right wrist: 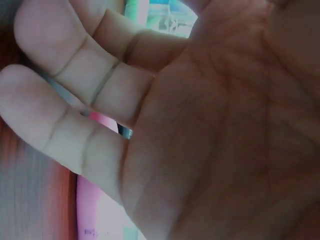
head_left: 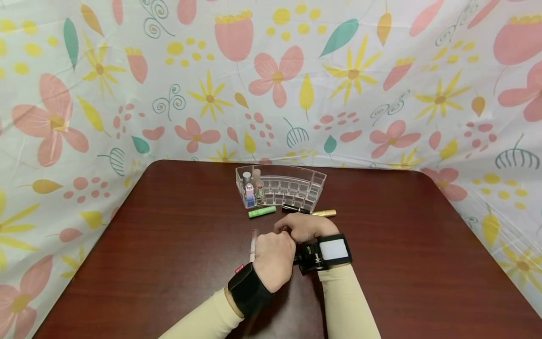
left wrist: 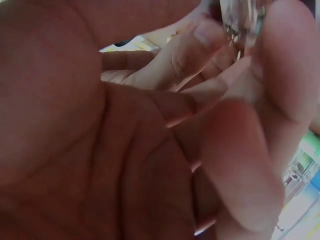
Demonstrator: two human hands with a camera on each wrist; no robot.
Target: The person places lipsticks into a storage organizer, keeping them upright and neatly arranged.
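Note:
My left hand (head_left: 274, 259) is curled near the table's middle, its back to the head view. In the left wrist view, its fingertips grip a clear, shiny small piece (left wrist: 241, 20), mostly cut off by the frame's top; its kind is unclear. My right hand (head_left: 308, 227) meets it from the right, the thumb (left wrist: 200, 42) close beside that piece. Whether the right fingers pinch it is hidden. In the right wrist view, that hand's outer fingers (right wrist: 60, 120) are loosely bent. A slim pale-pink tube with a dark red end (head_left: 254, 245) lies just left of my left hand.
Behind the hands stands a clear curved organizer (head_left: 318, 181) with small compartments. Several cosmetic tubes and bottles (head_left: 250, 194) stand at its left end. Along its front lie a green tube (head_left: 262, 212), a black tube (head_left: 295, 208) and a gold tube (head_left: 325, 213). A floral cloth (head_left: 277, 77) hangs behind the brown table (head_left: 190, 226).

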